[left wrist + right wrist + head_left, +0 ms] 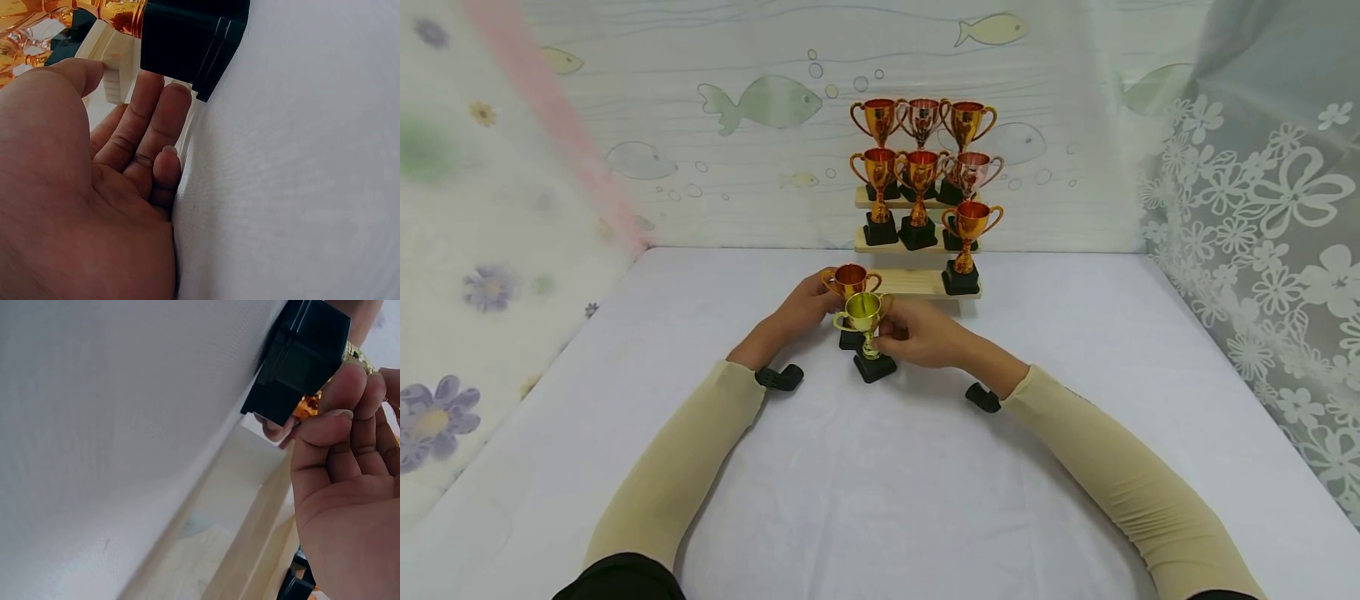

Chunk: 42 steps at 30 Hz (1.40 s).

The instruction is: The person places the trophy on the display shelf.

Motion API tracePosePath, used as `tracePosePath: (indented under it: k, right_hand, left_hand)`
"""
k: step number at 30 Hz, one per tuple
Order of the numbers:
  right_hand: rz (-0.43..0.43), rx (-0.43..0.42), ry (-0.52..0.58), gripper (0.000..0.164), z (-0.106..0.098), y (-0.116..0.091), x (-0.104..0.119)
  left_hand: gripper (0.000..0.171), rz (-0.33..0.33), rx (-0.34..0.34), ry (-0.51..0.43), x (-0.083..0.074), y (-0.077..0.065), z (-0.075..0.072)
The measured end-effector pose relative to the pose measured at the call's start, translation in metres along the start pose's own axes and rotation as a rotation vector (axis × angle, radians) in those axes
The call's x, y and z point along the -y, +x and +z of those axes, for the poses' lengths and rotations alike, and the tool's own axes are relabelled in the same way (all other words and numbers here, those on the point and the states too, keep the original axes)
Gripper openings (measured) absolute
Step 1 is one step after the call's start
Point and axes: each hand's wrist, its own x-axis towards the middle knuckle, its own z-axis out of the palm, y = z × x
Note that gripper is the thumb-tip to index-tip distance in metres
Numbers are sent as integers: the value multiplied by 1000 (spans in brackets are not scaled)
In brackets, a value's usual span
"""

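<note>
My right hand (921,333) pinches the stem of a small yellow-gold trophy cup (862,312) with a black base (306,356), in front of the wooden stand. Just behind that cup stands an orange-gold trophy cup (850,281), partly hidden by it. At its left is my left hand (801,315). In the left wrist view, the left fingers (159,122) reach toward the orange cup's black base (187,40), the thumb held apart from it. Whether those fingertips touch the base is hard to see.
A three-tier wooden stand (902,283) is at the back. Several orange and pinkish trophy cups fill its upper two tiers; one orange cup (967,229) occupies the right end of the lowest tier. White cloth (865,483) covers the table, with patterned curtains behind and beside it.
</note>
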Motion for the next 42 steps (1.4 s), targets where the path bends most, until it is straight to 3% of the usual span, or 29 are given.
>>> tracePosePath:
  k: [2,5,14,19,32,42]
  right_hand:
    - [2,4,-4,18,1,0,0]
    - [8,20,-13,15,0,0,1]
    - [-49,34,-41,9,-1,1,-2]
    - [-64,29,-51,8,-1,2,-3]
    - [3,60,-40,10,-3,0,0]
    - [16,6,-241,5,-15,-1,6]
  left_hand:
    - [49,6,5,8,-10,-6,0]
    - [49,5,8,15,-12,-7,-1]
    - [49,29,-13,-1,13,7,0]
    - [48,45,-21,1,14,7,0]
    - [50,43,-21,3,14,7,0]
    - [46,28,-4,-32,9,4,0]
